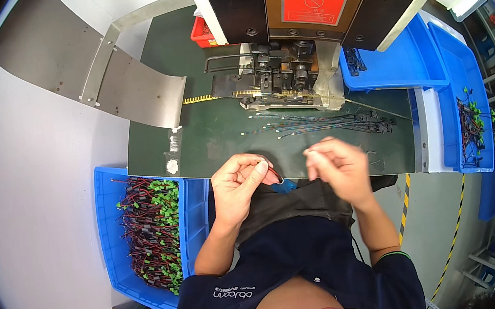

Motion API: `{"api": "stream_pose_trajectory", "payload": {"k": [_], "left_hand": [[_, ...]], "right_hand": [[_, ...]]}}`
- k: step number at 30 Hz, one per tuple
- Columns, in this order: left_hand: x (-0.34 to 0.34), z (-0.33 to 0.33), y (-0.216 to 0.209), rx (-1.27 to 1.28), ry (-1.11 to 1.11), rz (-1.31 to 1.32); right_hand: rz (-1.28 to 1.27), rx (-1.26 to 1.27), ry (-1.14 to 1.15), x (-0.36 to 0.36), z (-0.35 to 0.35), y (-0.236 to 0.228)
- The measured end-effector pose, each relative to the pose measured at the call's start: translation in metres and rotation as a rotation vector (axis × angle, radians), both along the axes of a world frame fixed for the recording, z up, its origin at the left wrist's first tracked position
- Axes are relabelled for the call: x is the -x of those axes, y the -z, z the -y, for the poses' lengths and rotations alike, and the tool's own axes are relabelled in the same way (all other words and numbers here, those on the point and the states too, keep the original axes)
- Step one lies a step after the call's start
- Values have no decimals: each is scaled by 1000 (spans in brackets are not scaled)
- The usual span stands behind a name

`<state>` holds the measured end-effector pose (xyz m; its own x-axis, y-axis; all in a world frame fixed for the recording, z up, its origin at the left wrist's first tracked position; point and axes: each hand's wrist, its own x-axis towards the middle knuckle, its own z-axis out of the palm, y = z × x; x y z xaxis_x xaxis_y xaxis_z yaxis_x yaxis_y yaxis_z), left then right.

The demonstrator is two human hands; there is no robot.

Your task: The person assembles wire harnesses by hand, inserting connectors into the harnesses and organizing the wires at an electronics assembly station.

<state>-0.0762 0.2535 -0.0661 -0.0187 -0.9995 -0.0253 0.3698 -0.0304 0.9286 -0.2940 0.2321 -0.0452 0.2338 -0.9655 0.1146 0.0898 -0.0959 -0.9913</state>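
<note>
Near the bench's front edge, my left hand (234, 187) pinches a short red and black wire (274, 174) between thumb and fingers. The wire's lower end curves into a small loop or ring, too small to tell which. To its right, my right hand (344, 170) is closed with thumb and fingertips together, slightly blurred. Whatever those fingertips hold, if anything, does not show. Just beyond both hands, a loose bundle of thin dark wires (325, 123) with small pale tips and black connectors lies on the green bench (214, 137).
A crimping press (287, 77) stands behind the wires, fed by a yellow terminal strip (199, 99). A curved metal guide (138, 87) is at left. Blue bins of wire leads stand at left (196, 214) and right (449, 128); a blue tray (398, 66) sits beside the press.
</note>
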Motion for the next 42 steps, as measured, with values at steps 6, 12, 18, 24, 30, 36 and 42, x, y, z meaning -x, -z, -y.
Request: {"api": "stream_pose_trajectory", "payload": {"k": [6,12,18,24,30,36,42], "left_hand": [[1,-1,8,55,-39,2],[-1,0,19,142,-83,64],[2,-1,18,84,-107,52],[8,0,-3,760,-210,900],[6,17,-1,858,-131,914],[-1,8,4,384,-166,553],[-2,8,2,269,-122,380]], "right_hand": [[163,-12,-15,-46,-9,43],[72,7,-58,-47,-8,50],[228,-254,-61,-45,-7,48],[258,-383,-57,-39,10,51],[284,-179,5,-48,18,41],[244,-204,-34,-39,9,46],[123,125,30,-47,5,32]]}}
